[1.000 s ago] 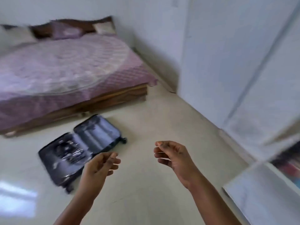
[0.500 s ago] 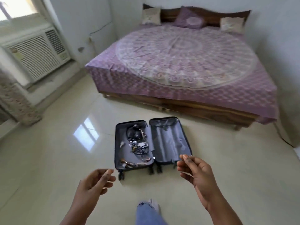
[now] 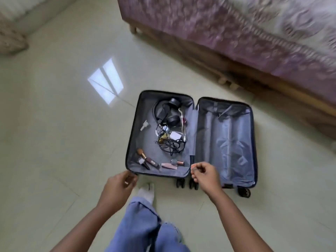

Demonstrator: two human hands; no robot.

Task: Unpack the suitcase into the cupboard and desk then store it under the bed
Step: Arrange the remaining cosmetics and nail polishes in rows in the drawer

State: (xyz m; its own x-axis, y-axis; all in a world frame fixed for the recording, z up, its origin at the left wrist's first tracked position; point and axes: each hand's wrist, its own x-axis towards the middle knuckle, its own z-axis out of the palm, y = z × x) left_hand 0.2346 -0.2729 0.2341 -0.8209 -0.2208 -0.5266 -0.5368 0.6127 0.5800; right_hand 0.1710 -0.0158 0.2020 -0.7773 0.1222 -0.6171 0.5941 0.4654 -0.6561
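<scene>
A dark suitcase (image 3: 227,142) lies open flat on the tiled floor beside the bed (image 3: 227,33). Its right half shows only grey lining. The left half holds black headphones (image 3: 168,112), a tangle of black cable (image 3: 171,147), a white charger (image 3: 175,135), a makeup brush (image 3: 142,154) and small cosmetics (image 3: 169,165). My left hand (image 3: 118,188) hovers at the suitcase's near left corner, fingers loosely curled, holding nothing; contact cannot be told. My right hand (image 3: 205,177) hangs over the near edge by the hinge, also loosely curled and empty.
The bed's wooden frame (image 3: 272,84) runs diagonally behind the suitcase, with a dark gap beneath it. My leg in blue jeans (image 3: 141,224) and white sock (image 3: 147,192) stands just before the suitcase. A patterned curtain (image 3: 11,39) hangs at the far left.
The view has turned from the cupboard side to the suitcase and come close above it. Both hands have reached down to its near edge.
</scene>
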